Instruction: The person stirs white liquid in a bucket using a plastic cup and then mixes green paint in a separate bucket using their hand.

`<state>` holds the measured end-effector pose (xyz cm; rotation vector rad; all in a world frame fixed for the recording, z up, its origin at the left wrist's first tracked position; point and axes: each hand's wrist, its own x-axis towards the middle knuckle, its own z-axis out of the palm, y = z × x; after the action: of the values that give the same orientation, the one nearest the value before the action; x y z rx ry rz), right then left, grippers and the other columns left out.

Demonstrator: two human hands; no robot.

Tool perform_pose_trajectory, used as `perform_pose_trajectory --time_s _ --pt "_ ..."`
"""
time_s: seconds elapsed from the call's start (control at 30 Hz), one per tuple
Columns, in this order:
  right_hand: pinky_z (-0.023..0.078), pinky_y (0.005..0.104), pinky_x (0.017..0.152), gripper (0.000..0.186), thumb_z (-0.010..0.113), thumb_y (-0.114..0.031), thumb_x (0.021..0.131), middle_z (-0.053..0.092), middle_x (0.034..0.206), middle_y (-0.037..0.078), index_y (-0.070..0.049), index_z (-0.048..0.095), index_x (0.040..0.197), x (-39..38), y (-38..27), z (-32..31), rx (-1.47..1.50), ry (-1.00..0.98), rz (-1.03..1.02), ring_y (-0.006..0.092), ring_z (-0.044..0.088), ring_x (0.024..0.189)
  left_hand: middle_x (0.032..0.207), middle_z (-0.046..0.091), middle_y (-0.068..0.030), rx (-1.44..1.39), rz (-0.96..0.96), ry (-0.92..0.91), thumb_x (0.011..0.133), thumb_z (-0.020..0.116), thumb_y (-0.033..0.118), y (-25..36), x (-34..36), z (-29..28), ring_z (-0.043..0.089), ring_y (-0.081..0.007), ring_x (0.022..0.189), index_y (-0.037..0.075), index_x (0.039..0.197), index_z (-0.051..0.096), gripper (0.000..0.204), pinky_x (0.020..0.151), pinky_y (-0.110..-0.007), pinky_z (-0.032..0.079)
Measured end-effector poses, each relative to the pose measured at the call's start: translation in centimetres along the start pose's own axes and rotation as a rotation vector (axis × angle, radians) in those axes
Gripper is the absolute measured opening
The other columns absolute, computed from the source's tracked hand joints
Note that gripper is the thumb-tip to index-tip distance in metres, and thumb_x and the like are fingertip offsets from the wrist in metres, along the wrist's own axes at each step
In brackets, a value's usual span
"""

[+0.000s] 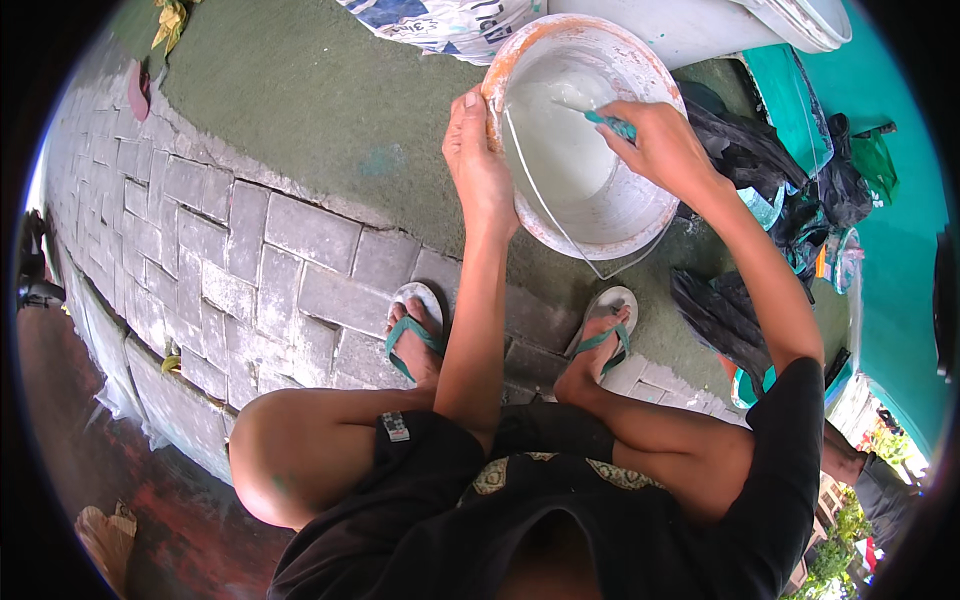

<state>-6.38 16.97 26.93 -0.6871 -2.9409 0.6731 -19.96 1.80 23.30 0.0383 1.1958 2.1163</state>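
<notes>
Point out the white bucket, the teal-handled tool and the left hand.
white bucket (640, 215): head view, lower inside wall.
teal-handled tool (612, 123): head view, teal handle by the fingers.
left hand (478, 165): head view, back of the hand.

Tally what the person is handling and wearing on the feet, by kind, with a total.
White paint bucket, rim gripped by left hand: 1
Teal-handled brush, in right hand: 1
Teal-strapped flip-flops: 2
Total: 4

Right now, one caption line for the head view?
Squatting person's left hand grips a white bucket's rim while right hand holds a teal-handled tool inside.
</notes>
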Motion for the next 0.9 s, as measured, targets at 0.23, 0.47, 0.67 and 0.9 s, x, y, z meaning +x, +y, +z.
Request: perform_pose_trajectory --time_s 0.23,0.47,0.67,0.9 --pt "0.050 0.0437 0.062 0.021 0.067 -0.016 0.086 0.057 0.056 0.019 0.001 0.070 0.097 -2.2 -3.3 -0.2 0.084 -0.279 -0.015 0.0367 0.062 0.059 0.106 0.065 -0.0057 -0.020 -0.011 0.077 0.103 0.045 0.031 0.3 0.4 -1.1 0.059 -0.0127 0.094 0.001 0.114 0.062 0.036 0.087 -0.028 0.046" --pt "0.039 0.0370 0.048 0.019 0.070 -0.018 0.087 0.054 0.056 0.017 -0.004 0.071 0.099 0.3 -3.3 1.6 0.209 -0.028 -0.165 0.0248 0.047 0.043 0.105 0.065 -0.0056 -0.037 -0.026 0.083 0.103 0.046 0.031 0.4 0.5 -0.9 0.059 -0.0128 0.092 0.002 0.113 0.062 0.035 0.085 -0.029 0.046" --pt "0.049 0.0387 0.056 0.025 0.068 -0.023 0.088 0.059 0.057 0.018 -0.001 0.071 0.101 0.5 -2.4 0.4 0.121 -0.089 0.009 0.0311 0.059 0.051 0.100 0.065 -0.0040 -0.028 -0.026 0.070 0.102 0.047 0.031 0.2 0.8 -1.6 0.059 -0.0123 0.087 0.003 0.107 0.062 0.033 0.083 -0.029 0.047" --pt "0.051 0.0428 0.066 0.026 0.069 -0.020 0.087 0.068 0.081 0.018 -0.003 0.070 0.105 0.6 0.1 1.8 0.061 0.097 -0.145 0.0351 0.064 0.068 0.098 0.064 -0.0048 -0.027 -0.024 0.115 0.102 0.048 0.032 0.2 1.2 -1.8 0.059 -0.0122 0.085 0.002 0.105 0.062 0.034 0.081 -0.029 0.047"
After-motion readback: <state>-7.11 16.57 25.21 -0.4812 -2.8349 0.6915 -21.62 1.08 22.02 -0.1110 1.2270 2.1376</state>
